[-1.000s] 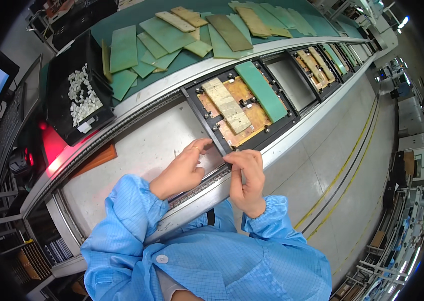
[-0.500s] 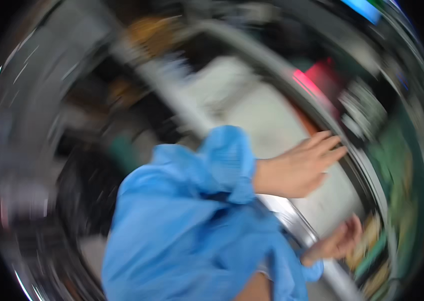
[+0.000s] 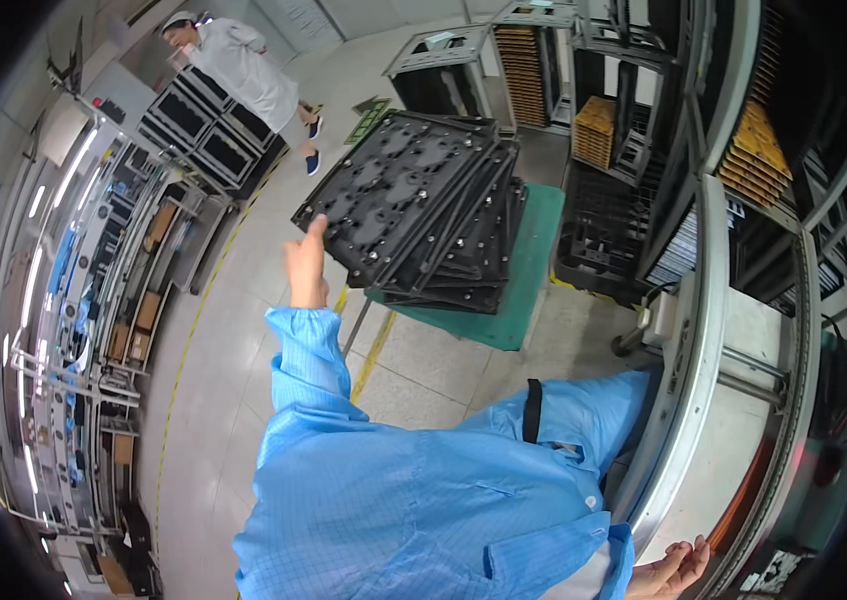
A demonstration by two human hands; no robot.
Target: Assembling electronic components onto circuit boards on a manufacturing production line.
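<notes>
Black plate stack [image 3: 468,255]: on green surface [image 3: 531,280], inboard of its R & near edges. Top plate's [image 3: 393,190] long axis runs fwd & R from L hand [image 3: 305,262], which is at its near-L corner, much nearer than R hand [image 3: 673,572]. L arm extended, hand raised; grip clamped or just touching: can't tell. R hand low at conveyor [image 3: 688,410], fingers loosely curled, apart, nothing held.

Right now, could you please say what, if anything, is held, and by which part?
The left hand is at the near-left edge of the top black plate; a grip cannot be told. The right hand shows nothing held.
</notes>
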